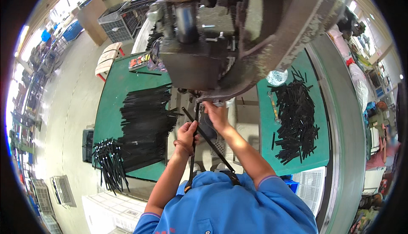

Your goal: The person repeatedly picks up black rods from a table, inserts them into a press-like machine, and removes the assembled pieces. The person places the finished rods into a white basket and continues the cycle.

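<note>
My left hand point(186, 133) is closed around long, narrow black strips in front of the machine. One black strip point(196, 114) points up to the machine's working end, and another black strip point(214, 147) crosses it, slanting down toward my body. My right hand point(217, 116) is raised, its fingers bent together just under the machine head point(191, 66), beside the upper end of the upright strip. Whatever lies between those fingertips is hidden. The dark, worn metal press hangs directly over both hands.
On the left green table point(111, 90) lies a wide stack of long black strips point(144, 127), with a light-tipped bundle point(110, 159) over its near corner. The right green table point(272, 149) bears a heap of short black pieces point(295, 119), a wrench point(274, 107) and a clear round container point(277, 77).
</note>
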A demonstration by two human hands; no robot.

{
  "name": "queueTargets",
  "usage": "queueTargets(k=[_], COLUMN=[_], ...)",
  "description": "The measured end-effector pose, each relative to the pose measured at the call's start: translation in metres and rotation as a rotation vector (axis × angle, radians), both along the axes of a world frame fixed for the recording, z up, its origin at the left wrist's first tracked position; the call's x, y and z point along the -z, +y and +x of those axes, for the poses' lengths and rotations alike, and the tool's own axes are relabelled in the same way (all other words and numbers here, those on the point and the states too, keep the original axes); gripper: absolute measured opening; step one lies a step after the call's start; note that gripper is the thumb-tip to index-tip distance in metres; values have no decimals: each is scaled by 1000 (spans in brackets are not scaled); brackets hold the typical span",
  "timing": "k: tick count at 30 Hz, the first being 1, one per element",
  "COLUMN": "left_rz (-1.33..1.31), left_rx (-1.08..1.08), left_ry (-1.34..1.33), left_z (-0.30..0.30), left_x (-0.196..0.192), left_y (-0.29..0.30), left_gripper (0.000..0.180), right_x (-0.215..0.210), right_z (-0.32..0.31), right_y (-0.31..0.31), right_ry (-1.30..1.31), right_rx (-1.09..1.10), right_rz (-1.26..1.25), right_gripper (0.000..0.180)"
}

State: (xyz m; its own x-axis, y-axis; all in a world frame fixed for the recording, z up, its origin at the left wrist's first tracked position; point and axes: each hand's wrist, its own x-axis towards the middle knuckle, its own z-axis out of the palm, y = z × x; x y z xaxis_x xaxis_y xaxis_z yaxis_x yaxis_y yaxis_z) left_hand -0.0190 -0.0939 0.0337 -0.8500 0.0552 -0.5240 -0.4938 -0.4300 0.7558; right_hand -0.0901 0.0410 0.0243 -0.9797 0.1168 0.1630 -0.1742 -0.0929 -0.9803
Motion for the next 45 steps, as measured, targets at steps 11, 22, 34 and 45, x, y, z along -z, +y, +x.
queueTargets(k=[11, 22, 34, 45], left_rz=[-48, -98, -175, -377], left_rx=[2, 20, 19, 157], left_ry=[73, 125, 190, 313], left_z=[-5, -6, 3, 6], left_x=[21, 24, 21, 3], left_y=[-8, -1, -4, -2], left_gripper=[15, 21, 24, 27], right_x=[12, 90, 131, 37], right_z=[-31, 46, 68, 69], right_y=[-29, 309, 392, 253], right_ry=[-412, -418, -843, -382], right_rx=[-55, 952, 544, 49], right_rz=[-263, 1158, 1282, -131], right_gripper=[15, 25, 19, 9])
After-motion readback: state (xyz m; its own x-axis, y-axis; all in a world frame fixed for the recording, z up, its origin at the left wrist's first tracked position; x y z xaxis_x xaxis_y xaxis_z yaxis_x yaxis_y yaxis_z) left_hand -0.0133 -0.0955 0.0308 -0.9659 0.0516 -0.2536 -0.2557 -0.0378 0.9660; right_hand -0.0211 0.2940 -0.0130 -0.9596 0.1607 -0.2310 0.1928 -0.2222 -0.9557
